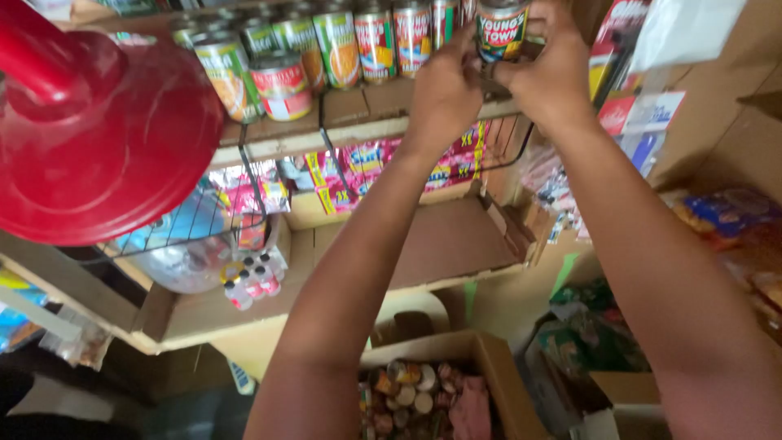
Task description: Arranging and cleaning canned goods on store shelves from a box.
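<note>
Both hands raised at the top shelf [358, 114]. My left hand [444, 90] and right hand [550, 77] grip one dark-labelled can [501, 28] at the row's [326, 49] end. Many cans shelved; the cardboard box [489, 358] below holds more.

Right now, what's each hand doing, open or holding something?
Left hand: closed on the can.
Right hand: closed on the same can.
</note>
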